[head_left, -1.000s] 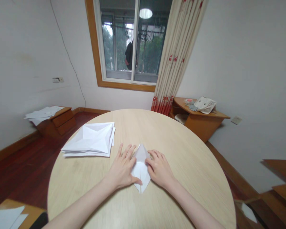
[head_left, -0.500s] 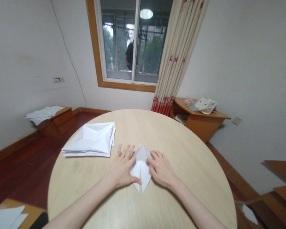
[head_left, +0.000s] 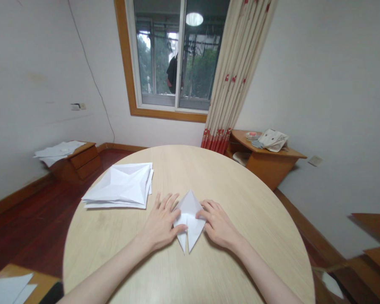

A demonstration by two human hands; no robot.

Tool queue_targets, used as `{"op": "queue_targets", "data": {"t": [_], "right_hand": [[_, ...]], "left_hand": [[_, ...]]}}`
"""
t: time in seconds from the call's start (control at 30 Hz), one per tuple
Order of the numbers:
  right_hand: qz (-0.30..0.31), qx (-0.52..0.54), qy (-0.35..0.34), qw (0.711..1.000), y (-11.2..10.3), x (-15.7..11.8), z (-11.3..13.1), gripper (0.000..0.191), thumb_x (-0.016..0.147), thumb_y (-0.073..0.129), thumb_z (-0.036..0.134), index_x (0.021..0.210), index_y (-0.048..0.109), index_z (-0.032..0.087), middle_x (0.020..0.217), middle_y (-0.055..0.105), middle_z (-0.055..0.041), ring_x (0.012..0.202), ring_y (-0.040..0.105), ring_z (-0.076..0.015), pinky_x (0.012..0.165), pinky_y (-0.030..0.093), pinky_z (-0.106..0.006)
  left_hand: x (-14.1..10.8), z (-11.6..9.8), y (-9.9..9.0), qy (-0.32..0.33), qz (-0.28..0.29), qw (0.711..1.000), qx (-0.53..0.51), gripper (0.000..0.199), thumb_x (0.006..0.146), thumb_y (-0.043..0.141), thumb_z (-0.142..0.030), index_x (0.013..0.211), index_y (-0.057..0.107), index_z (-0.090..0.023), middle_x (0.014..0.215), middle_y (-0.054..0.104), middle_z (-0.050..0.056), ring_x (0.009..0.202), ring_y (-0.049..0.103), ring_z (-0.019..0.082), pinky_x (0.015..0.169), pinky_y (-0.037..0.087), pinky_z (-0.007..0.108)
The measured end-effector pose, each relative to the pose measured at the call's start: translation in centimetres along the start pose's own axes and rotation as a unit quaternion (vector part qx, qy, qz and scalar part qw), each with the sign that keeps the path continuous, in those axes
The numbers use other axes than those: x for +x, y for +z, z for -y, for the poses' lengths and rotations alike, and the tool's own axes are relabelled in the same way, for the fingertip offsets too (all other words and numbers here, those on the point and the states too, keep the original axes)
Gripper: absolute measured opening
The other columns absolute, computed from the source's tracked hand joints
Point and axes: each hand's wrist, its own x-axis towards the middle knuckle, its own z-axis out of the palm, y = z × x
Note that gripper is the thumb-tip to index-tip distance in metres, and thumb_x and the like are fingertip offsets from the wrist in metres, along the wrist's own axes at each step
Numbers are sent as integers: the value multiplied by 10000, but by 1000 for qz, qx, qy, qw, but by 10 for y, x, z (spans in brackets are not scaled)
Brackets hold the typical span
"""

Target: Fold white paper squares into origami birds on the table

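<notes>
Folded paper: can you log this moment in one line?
left hand: touching paper, left side | right hand: touching paper, right side | paper: folded, near end split | stack: on table, left

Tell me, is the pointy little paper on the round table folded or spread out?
Folded: the white paper is a diamond, with two pointed flaps at its near end.

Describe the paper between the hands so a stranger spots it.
Find the round table before the window. On it, the left hand and right hand touch the paper. Unlike the stack to the left, it has two points toward the viewer.
</notes>
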Motion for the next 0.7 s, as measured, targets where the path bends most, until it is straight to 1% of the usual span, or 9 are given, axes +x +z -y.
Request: {"op": "queue_targets", "data": {"t": [0.13,0.3,0.43,0.5,0.57,0.7], "right_hand": [[7,-4,6,1000,0,0,3,326,700,453,47,929,640,186,1101,570,-101,1134,434,-256,971,362,-425],[3,-1,5,1000,-1,0,6,324,686,456,39,915,635,182,1098,567,-99,1131,437,-255,968,363,-425],[-1,9,4,1000,-1,-1,7,303,700,456,48,900,638,184,1087,572,-100,1125,446,-253,963,375,-428],[-8,15,-1,1000,-1,-1,8,301,698,458,49,893,636,192,1113,571,-98,1133,445,-256,961,382,-436],[-21,20,-11,1000,0,-1,7,324,678,460,39,903,632,196,1181,552,-101,1164,430,-263,975,377,-452],[-63,25,-47,997,1,-1,4,405,637,455,15,963,619,191,1282,493,-111,1225,384,-272,1008,360,-479]], "left_hand": [[-1,-6,5,-35,-5,999,-11,550,766,532,-713,916,637,-194,1425,419,134,1336,316,372,1114,85,606],[-2,-13,12,-72,-7,997,9,578,702,604,-709,934,623,-180,1430,400,175,1350,285,401,1098,90,635],[-3,-15,15,-78,-8,997,23,601,655,655,-692,955,606,-174,1434,386,196,1352,277,415,1090,95,645],[-3,-16,15,-77,-6,997,29,605,633,687,-668,968,600,-171,1440,375,202,1352,276,417,1089,94,645],[-3,-16,15,-76,-1,997,29,600,629,705,-643,982,595,-170,1446,363,207,1356,269,415,1089,90,644],[-3,-13,11,-66,21,998,5,594,674,668,-659,1023,589,-185,1478,316,194,1374,239,396,1089,62,644]]}}
